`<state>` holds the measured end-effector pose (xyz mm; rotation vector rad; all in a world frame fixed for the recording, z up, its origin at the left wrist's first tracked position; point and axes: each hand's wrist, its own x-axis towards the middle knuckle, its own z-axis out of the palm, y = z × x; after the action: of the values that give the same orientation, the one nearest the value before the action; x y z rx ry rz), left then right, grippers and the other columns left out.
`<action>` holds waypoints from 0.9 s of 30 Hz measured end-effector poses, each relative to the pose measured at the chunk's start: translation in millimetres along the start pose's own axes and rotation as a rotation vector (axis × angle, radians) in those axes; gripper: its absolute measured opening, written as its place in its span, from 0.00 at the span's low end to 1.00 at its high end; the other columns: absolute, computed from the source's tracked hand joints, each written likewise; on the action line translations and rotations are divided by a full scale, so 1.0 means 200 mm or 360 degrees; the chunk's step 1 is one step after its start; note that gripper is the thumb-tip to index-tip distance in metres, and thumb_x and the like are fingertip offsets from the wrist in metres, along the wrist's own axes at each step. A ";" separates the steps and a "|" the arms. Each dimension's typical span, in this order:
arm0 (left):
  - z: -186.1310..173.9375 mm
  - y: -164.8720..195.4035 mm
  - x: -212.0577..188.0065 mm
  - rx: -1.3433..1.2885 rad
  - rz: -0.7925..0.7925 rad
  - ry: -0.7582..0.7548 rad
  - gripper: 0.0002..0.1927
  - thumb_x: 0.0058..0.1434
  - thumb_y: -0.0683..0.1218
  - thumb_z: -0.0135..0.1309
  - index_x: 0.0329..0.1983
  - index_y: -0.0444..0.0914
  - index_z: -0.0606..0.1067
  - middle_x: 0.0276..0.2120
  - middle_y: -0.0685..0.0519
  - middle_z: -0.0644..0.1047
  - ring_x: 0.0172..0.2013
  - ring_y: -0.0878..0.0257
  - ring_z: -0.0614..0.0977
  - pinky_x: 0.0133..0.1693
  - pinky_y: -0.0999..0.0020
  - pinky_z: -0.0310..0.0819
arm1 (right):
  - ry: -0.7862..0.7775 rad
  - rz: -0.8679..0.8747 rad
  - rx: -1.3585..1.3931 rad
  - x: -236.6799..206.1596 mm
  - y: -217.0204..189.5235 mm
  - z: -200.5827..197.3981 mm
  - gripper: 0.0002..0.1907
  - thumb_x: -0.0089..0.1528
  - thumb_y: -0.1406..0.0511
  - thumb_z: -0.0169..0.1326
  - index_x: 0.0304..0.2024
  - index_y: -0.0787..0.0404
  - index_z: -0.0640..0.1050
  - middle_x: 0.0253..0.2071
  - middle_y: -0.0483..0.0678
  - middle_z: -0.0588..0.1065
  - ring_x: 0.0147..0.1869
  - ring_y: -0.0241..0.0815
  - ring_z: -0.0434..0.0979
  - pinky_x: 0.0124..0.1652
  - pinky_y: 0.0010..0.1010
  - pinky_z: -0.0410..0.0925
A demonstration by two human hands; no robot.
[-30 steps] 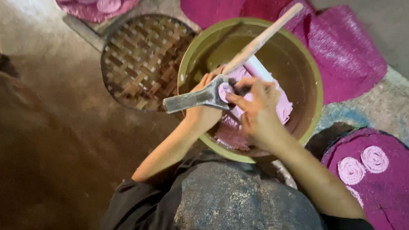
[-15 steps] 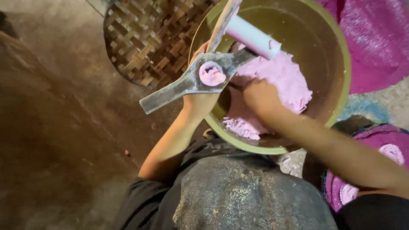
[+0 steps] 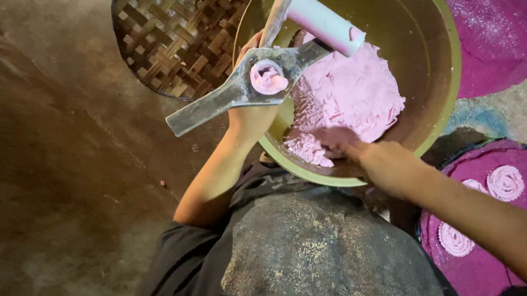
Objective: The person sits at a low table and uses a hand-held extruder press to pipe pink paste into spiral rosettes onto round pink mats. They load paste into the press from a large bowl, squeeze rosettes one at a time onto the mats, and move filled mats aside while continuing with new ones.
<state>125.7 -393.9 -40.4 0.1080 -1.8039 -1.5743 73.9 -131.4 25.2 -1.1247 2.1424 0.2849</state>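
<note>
Fingers of the left hand are wrapped around the metal press, holding it up over the near rim of the green bowl; its round cup, just above those fingers, is already packed with a curl of pink dough. To their right a white plunger leans across the bowl. Further right, the right hand has its fingertips sunk in the dough mass, so I cannot tell whether they are curled or spread. Plenty of soft, ridged pink dough remains. Beyond that hand, pressed spirals lie on a magenta mat, suggesting work well underway.
</note>
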 end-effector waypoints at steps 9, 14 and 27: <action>0.00 0.03 0.03 0.0063 0.0209 -0.0136 0.22 0.62 0.34 0.67 0.57 0.40 0.74 0.52 0.51 0.78 0.54 0.59 0.80 0.66 0.65 0.68 | 0.0325 -0.0131 0.0612 -0.37 0.11 0.10 0.22 0.59 0.63 0.56 0.57 0.53 0.77 0.45 0.54 0.81 0.38 0.52 0.84 0.40 0.40 0.75; 0.04 0.12 0.05 0.0295 0.0355 -0.0365 0.18 0.60 0.42 0.66 0.52 0.39 0.76 0.46 0.50 0.79 0.48 0.56 0.81 0.57 0.62 0.71 | -0.0028 0.0227 0.1129 -0.49 0.33 -0.16 0.22 0.68 0.60 0.52 0.64 0.51 0.78 0.36 0.55 0.79 0.34 0.57 0.74 0.33 0.39 0.74; 0.10 0.36 0.03 0.0219 -0.0086 -0.0936 0.13 0.62 0.53 0.56 0.42 0.41 0.80 0.34 0.50 0.81 0.38 0.54 0.84 0.42 0.59 0.78 | 0.0875 -0.0157 -0.0743 -0.32 -0.28 -0.49 0.11 0.58 0.65 0.52 0.42 0.60 0.76 0.33 0.50 0.77 0.34 0.47 0.82 0.31 0.38 0.73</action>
<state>137.6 -362.8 26.3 -0.2736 -2.3741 -1.6260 97.3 -170.3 146.6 -1.7296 2.5582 0.4936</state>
